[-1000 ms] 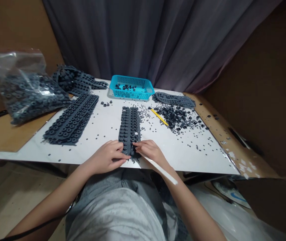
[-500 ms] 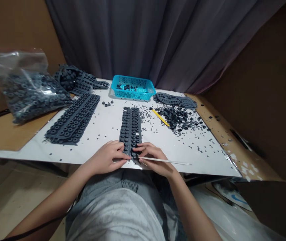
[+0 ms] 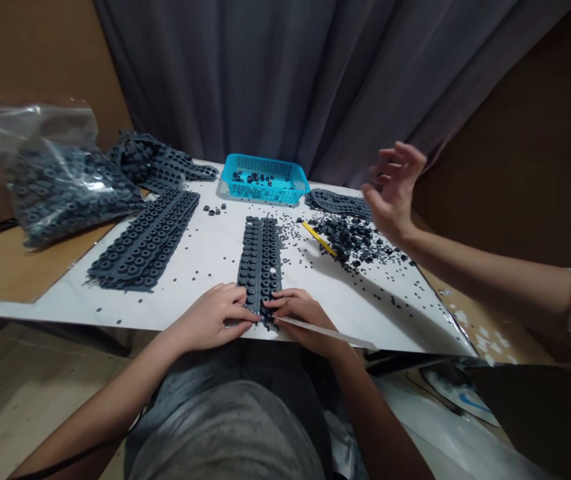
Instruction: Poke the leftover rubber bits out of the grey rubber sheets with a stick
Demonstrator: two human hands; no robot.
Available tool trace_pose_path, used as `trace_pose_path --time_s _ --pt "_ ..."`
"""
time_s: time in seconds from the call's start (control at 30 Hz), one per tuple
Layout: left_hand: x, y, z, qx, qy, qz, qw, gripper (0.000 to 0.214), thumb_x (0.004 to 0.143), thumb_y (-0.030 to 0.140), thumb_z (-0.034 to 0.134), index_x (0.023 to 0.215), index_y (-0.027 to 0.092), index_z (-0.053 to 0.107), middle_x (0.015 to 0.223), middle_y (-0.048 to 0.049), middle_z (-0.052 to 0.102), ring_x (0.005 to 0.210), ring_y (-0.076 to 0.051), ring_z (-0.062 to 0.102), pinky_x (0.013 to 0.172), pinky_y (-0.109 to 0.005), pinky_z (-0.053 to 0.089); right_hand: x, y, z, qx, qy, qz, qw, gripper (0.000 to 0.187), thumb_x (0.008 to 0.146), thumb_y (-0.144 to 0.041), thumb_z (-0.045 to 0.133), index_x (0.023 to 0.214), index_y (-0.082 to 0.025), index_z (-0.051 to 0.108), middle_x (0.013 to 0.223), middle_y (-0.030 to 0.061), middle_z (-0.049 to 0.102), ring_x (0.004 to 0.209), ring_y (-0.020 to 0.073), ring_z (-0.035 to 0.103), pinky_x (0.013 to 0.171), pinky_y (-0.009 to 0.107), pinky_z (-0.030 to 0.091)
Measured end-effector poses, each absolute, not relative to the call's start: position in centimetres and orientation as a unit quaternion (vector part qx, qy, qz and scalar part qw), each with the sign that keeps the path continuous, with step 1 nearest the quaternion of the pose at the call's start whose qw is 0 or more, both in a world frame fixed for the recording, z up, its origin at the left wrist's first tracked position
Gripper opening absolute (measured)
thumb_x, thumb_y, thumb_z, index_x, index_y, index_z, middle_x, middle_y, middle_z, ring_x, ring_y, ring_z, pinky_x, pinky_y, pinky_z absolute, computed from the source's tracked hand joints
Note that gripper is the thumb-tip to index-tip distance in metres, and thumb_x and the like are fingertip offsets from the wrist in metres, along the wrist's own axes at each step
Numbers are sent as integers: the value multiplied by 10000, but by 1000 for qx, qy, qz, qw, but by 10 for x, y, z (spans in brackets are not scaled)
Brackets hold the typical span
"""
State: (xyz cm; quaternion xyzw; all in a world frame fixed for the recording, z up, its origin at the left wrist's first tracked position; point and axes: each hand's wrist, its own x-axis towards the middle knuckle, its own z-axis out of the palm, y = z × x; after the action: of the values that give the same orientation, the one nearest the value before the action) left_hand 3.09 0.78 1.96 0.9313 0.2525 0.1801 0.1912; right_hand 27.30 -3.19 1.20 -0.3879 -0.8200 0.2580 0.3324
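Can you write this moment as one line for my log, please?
left hand: on grey rubber strip | right hand: holds white stick, fingers on strip | co-worker's hand: raised near loose rubber pieces

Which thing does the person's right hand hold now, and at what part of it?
The right hand holds a thin white stick near one end, between the fingers.

A hand could pass over the white tabletop [image 3: 205,250] between the left rubber strip [image 3: 143,240] and the middle rubber strip [image 3: 259,267], crossing only small specks [image 3: 196,272]. At upper right, a co-worker's hand [image 3: 394,190] and a heap of rubber pieces [image 3: 345,240] stand in the way.
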Motion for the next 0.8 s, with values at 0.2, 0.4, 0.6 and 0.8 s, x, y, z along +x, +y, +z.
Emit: trace_pose_path --time_s 0.2,0.4,0.6,0.8 --pt "31 8 20 935 250 171 186 205 885 252 557 1010 295 713 770 -29 501 774 -179 495 651 -290 336 269 -30 10 -366 -870 132 301 177 945 -259 473 927 -246 649 1091 7 713 1020 196 628 853 377 465" --pt "32 8 15 938 235 189 171 201 876 250 561 1001 299 710 756 -31 513 758 -178 498 648 -298 339 270 -22 1 -358 -882 57 302 187 947 -227 465 917 -234 649 1093 19 714 940 200 651 785 380 471" --pt "33 7 17 931 249 197 182 191 842 221 586 954 303 717 770 -23 516 762 -179 490 645 -294 332 270 -20 3 -454 -789 103 401 128 907 -227 501 858 -250 617 1023 47 727 889 207 675 816 395 509" --pt "31 9 20 895 264 251 258 168 869 229 558 954 231 703 803 -30 516 804 -175 501 716 -295 390 272 -24 10 -580 -612 210 494 129 884 -343 545 852 -225 589 1025 101 720 951 252 681 760 381 545"
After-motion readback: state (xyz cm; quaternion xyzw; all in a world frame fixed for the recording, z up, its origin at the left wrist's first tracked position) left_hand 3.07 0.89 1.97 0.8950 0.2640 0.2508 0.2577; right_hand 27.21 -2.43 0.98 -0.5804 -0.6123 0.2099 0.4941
